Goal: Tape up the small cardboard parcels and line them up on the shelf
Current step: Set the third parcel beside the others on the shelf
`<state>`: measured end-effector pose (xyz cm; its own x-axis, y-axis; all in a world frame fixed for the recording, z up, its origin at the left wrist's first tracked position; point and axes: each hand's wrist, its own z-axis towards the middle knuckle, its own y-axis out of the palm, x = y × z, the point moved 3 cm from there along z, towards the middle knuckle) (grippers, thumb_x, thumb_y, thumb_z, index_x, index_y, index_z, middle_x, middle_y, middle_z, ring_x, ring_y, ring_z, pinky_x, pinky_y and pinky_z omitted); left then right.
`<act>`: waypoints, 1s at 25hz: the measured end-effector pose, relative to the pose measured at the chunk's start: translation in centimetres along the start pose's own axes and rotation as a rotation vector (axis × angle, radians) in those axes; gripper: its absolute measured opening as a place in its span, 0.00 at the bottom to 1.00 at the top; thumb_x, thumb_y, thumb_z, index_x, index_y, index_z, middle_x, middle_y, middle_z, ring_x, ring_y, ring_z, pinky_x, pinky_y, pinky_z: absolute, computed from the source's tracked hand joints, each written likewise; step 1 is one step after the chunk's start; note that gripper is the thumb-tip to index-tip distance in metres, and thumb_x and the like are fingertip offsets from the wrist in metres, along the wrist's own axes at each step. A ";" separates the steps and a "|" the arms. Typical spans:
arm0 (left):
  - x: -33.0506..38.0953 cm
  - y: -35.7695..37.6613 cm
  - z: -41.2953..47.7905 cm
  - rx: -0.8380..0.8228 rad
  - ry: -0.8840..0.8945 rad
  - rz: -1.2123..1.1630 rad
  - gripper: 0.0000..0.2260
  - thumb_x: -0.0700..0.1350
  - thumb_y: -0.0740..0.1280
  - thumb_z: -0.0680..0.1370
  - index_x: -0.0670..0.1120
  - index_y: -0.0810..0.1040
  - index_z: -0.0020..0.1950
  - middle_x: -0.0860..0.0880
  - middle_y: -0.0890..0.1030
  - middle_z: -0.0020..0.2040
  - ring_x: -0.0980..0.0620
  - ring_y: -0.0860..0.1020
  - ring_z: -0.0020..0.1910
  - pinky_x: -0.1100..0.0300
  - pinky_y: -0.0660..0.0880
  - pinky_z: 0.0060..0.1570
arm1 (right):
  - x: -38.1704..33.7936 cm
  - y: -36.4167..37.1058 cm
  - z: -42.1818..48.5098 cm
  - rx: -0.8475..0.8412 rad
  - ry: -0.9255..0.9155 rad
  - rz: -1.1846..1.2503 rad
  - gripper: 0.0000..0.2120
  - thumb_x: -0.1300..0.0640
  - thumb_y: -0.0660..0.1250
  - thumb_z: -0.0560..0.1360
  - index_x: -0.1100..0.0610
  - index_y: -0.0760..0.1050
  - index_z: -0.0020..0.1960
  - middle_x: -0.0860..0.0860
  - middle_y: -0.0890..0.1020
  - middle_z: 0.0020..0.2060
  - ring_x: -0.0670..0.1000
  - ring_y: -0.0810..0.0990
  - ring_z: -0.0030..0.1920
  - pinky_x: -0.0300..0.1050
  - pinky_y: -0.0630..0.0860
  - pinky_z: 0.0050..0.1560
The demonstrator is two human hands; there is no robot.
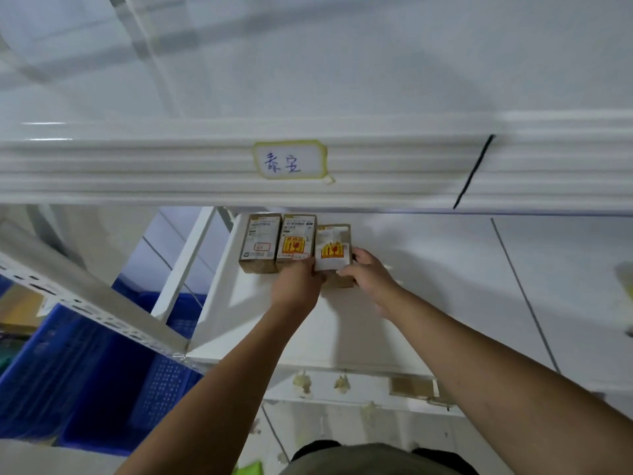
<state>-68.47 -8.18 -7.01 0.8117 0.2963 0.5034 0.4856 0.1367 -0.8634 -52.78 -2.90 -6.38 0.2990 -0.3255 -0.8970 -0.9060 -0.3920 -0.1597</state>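
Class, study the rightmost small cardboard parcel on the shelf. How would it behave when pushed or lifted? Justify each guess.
The small brown cardboard parcel with the white label probably stays stiff: its edges look square. It should slide, not roll, lying flat on the smooth white shelf. Its orange fragile-style sticker suggests gentle handling.

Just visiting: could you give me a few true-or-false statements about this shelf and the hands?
1. Three parcels stand on the shelf. True.
2. The parcels are in a blue crate. False: they are on the white shelf.
3. The right hand holds the right parcel. True.
4. The label on the beam is blank. False: the label bears blue handwriting.
5. The right parcel stands far from the others. False: it is close beside the middle parcel.
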 end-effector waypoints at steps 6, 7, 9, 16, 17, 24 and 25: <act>-0.1 0.6 1.0 0.030 0.038 0.068 0.12 0.51 0.69 0.82 0.48 0.80 0.64 0.46 0.86 0.57 0.43 0.84 0.55 0.53 0.82 0.50 | 0.2 1.0 2.0 0.033 0.043 0.045 0.23 0.63 0.70 0.76 0.54 0.75 0.70 0.54 0.85 0.62 0.55 0.83 0.61 0.56 0.78 0.68; -0.1 0.5 1.3 0.030 0.040 0.065 0.13 0.50 0.69 0.82 0.47 0.80 0.64 0.45 0.85 0.58 0.43 0.83 0.56 0.52 0.82 0.51 | 0.1 1.1 2.4 0.036 0.045 0.040 0.24 0.63 0.70 0.76 0.54 0.75 0.71 0.54 0.84 0.62 0.56 0.83 0.62 0.58 0.77 0.69; -0.1 0.5 1.7 0.039 0.055 0.089 0.14 0.50 0.68 0.83 0.46 0.79 0.66 0.45 0.85 0.59 0.42 0.83 0.58 0.52 0.81 0.52 | -0.1 1.1 3.0 0.033 0.045 0.017 0.25 0.62 0.70 0.76 0.54 0.74 0.72 0.54 0.83 0.64 0.56 0.81 0.64 0.58 0.76 0.71; 1.6 0.5 0.9 0.009 0.102 -0.020 0.17 0.50 0.66 0.83 0.54 0.78 0.73 0.48 0.87 0.57 0.45 0.85 0.55 0.51 0.83 0.53 | 0.5 -1.3 0.8 0.157 0.011 0.049 0.29 0.58 0.70 0.79 0.52 0.69 0.78 0.53 0.74 0.74 0.56 0.76 0.70 0.53 0.76 0.70; 2.5 0.7 0.8 -0.009 0.130 -0.079 0.16 0.50 0.66 0.83 0.54 0.79 0.71 0.48 0.88 0.53 0.47 0.86 0.51 0.52 0.83 0.51 | 0.8 -2.3 -0.2 0.199 -0.005 0.095 0.24 0.58 0.70 0.79 0.52 0.73 0.74 0.53 0.78 0.70 0.55 0.80 0.66 0.53 0.78 0.67; 11.3 3.6 -0.8 -0.155 0.229 -0.521 0.05 0.51 0.70 0.82 0.55 0.86 0.54 0.55 0.84 0.38 0.57 0.85 0.30 0.56 0.83 0.39 | 3.4 -11.2 -7.8 0.381 -0.080 0.336 0.09 0.55 0.71 0.81 0.58 0.84 0.45 0.53 0.88 0.43 0.53 0.86 0.43 0.50 0.82 0.52; 13.0 4.2 -1.3 -0.175 0.242 -0.547 0.05 0.52 0.70 0.82 0.55 0.86 0.52 0.57 0.84 0.37 0.57 0.85 0.30 0.56 0.82 0.39 | 3.7 -12.8 -9.0 0.404 -0.080 0.345 0.10 0.54 0.71 0.81 0.58 0.84 0.44 0.53 0.88 0.43 0.52 0.85 0.42 0.48 0.82 0.51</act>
<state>-55.48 -4.96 -4.07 0.4706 0.0019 0.8824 0.8814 0.0456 -0.4701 -37.39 -6.85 -4.00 -0.0460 -0.3042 -0.9515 -0.9954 0.0940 0.0181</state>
